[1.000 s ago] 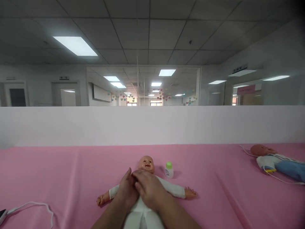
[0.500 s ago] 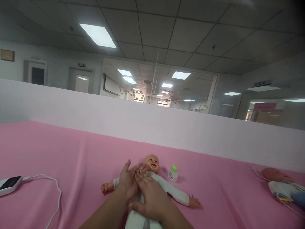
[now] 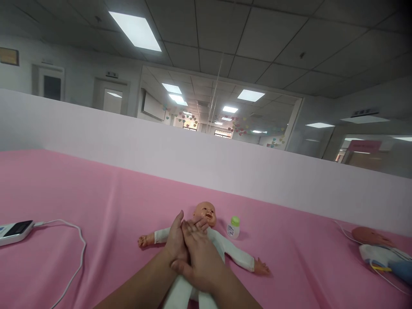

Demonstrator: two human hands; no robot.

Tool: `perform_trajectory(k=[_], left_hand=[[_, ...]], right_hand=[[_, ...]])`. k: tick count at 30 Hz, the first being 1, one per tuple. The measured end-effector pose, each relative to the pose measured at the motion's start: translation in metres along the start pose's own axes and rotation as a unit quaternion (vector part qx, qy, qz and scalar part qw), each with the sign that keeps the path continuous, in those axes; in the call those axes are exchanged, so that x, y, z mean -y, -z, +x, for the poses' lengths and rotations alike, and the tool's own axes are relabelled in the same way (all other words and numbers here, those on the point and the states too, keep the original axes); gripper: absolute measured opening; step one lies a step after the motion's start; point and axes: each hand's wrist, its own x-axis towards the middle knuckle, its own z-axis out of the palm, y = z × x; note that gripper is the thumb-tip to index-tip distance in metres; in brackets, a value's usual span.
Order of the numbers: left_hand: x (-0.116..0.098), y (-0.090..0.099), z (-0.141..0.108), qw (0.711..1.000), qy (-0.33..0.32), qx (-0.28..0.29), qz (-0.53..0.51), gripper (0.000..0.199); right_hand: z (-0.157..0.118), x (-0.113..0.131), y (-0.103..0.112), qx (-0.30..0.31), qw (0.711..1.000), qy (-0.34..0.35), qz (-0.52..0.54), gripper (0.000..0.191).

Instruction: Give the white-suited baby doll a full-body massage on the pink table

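Note:
A baby doll (image 3: 219,245) in a white suit lies on its back on pink cloth, arms spread out to the sides. Over its chest, my left hand (image 3: 177,241) is palm up with fingers stretched out and thumb raised. My right hand (image 3: 200,254) lies palm down across the left palm and fingers, its own fingers straight and its thumb apart. No object shows between the two palms. A small clear bottle with a green cap (image 3: 233,228) stands beside the doll's head, apart from both hands.
A white device with a dark screen (image 3: 17,232) lies at the far left, its white cable (image 3: 83,245) curving over the pink cloth (image 3: 128,206). A second doll-like figure (image 3: 375,236) with thin tubes lies at the far right. A low white wall (image 3: 180,150) runs behind.
My right hand has slid slightly over the left palm, and the two hands are pressed closer together. The whole view has shifted, so most things appear a little higher.

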Motion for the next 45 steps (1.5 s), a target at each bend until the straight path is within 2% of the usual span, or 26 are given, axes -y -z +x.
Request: perform_trajectory(k=[3,6,9,12,16,20,22,24,27,31,34,37,41,43,45], left_hand=[[-0.003,-0.003,-0.001,1.000,0.020,0.018,0.006,0.073],[-0.022,0.002,-0.001,1.000,-0.024,0.007,0.019,0.072],[-0.040,0.009,0.002,0.996,-0.080,-0.026,0.027,0.075],[-0.047,0.012,0.003,0.994,-0.093,-0.035,0.053,0.074],[-0.037,0.010,0.001,0.994,-0.078,-0.016,0.079,0.073],[-0.016,0.002,-0.001,0.996,-0.050,-0.010,0.071,0.066],[-0.010,-0.003,-0.001,0.997,-0.031,-0.016,0.068,0.064],[-0.010,-0.006,-0.003,0.997,-0.024,-0.008,0.073,0.066],[-0.022,-0.005,-0.004,0.994,-0.046,0.005,0.098,0.070],[-0.041,0.003,-0.001,0.988,-0.107,-0.022,0.110,0.071],[-0.046,0.007,0.002,0.986,-0.121,-0.031,0.109,0.072],[-0.039,0.005,0.000,0.990,-0.100,-0.020,0.101,0.077],[-0.018,-0.005,-0.008,0.996,-0.057,-0.018,0.063,0.076],[-0.009,-0.010,-0.011,0.998,-0.037,-0.030,0.048,0.074],[-0.005,-0.011,-0.013,0.999,-0.014,-0.017,0.044,0.075]], right_hand=[[0.003,-0.011,0.004,0.006,0.999,-0.037,-0.033,0.097],[0.003,-0.013,0.010,0.018,0.997,-0.051,-0.046,0.087],[0.001,-0.006,0.014,0.035,0.999,-0.021,-0.023,0.075],[-0.002,0.005,0.012,0.049,0.998,0.035,0.021,0.070],[-0.003,0.012,0.005,0.045,0.995,0.068,0.048,0.077],[0.000,0.003,0.003,0.045,0.998,0.022,0.038,0.093],[0.002,-0.005,0.003,0.039,0.999,-0.002,0.023,0.094],[0.003,-0.011,0.005,0.036,0.999,-0.026,0.010,0.094],[0.002,-0.015,0.007,0.042,0.998,-0.049,0.007,0.096],[-0.001,-0.008,0.009,0.054,0.998,-0.008,0.038,0.099],[-0.003,-0.002,0.008,0.049,0.995,0.049,0.078,0.096],[-0.003,0.002,0.007,0.047,0.990,0.078,0.104,0.104],[-0.001,-0.002,0.006,0.044,0.994,0.061,0.074,0.121],[0.000,-0.008,0.008,0.041,0.997,0.055,0.043,0.122],[0.001,-0.015,0.010,0.042,0.998,0.042,0.016,0.119]])
